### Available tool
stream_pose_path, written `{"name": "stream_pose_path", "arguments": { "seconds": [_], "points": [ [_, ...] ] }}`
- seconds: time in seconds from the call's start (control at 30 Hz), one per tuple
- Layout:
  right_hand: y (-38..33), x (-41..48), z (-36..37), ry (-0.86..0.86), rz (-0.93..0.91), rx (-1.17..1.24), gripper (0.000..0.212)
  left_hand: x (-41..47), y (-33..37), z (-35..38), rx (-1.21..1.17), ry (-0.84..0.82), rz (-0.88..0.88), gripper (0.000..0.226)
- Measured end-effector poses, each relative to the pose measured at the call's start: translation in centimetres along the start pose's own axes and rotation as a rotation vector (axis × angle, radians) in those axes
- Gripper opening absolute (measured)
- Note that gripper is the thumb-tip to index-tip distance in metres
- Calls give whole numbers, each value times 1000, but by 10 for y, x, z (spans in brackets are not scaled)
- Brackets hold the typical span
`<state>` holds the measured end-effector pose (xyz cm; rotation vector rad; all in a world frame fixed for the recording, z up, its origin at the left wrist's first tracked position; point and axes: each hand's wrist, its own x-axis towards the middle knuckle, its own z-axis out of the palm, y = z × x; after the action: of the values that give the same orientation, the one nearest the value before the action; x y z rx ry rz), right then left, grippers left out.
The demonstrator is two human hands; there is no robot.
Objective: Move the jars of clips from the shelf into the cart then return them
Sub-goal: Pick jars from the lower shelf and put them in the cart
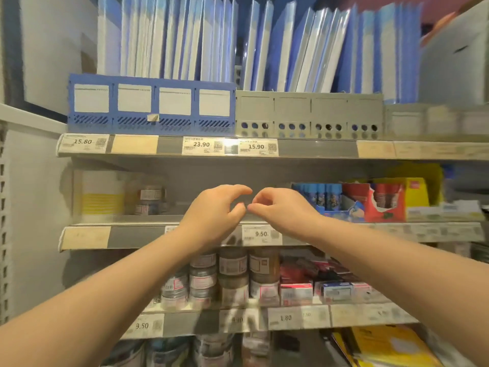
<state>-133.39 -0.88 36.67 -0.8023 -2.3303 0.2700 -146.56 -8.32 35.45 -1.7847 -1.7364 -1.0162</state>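
Both my hands reach toward the middle shelf. My left hand and my right hand are side by side, fingers curled and apart, with nothing in them; their fingertips nearly touch. The shelf space right behind them looks bare. Two small clear jars of clips stand stacked at the left of that shelf. More jars of clips stand stacked in rows on the shelf below, under my forearms. No cart is in view.
Blue folders stand in blue and grey file racks on the top shelf. A white and yellow box sits left of the two jars. Red and yellow cartons fill the right. Small red boxes lie beside the lower jars.
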Motion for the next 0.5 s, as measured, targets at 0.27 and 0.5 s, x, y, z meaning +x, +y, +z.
{"name": "stream_pose_path", "arguments": {
  "seconds": [0.27, 0.5],
  "points": [
    [-8, -145, -41, 76, 254, -150, 18, -68, 107, 5, -286, -115, 219, 36],
    [-7, -289, -145, 149, 480, -483, 19, -99, 249, 8, -555, -204, 447, 33]
  ]
}}
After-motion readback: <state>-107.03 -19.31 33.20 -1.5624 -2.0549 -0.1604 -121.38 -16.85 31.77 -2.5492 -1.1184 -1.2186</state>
